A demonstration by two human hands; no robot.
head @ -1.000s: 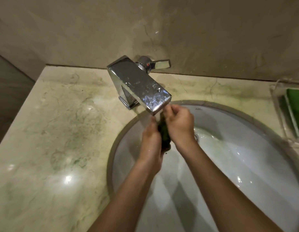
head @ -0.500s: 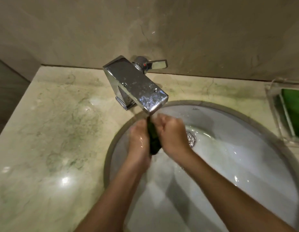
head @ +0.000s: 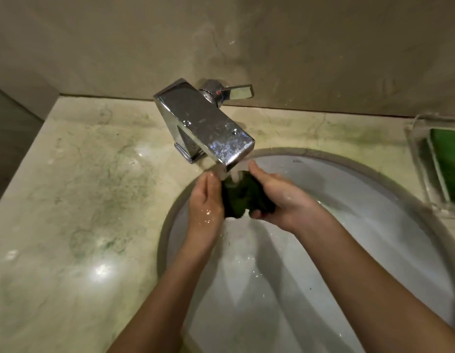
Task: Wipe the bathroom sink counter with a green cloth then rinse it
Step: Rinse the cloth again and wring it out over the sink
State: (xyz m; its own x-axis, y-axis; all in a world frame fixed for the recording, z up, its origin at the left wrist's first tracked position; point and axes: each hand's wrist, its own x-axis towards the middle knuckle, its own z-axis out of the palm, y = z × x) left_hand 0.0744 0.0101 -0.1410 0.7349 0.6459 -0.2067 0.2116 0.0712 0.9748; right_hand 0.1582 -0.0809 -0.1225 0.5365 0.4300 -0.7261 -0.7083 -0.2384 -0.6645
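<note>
– Mottled pale marble worktop round a white oval basin, beige wall behind. Where is the dark green cloth?
– Bunched over the basin, right under the square chrome tap, with the running water landing on its top.
– And the hands?
– The right hand is curled round the cloth's right side, thumb tucked beneath. The left hand lies flat against its left side, fingers together and fairly straight, pressing rather than clutching.
– How should it handle?
– Soft and limp, I'd judge, heavier now that it is soaked, and slick against wet skin. Best taken round the thick middle of the bunch, so no loose corner trails.
– Anything else?
– At the right edge, a clear plastic tray holding something green.
</note>
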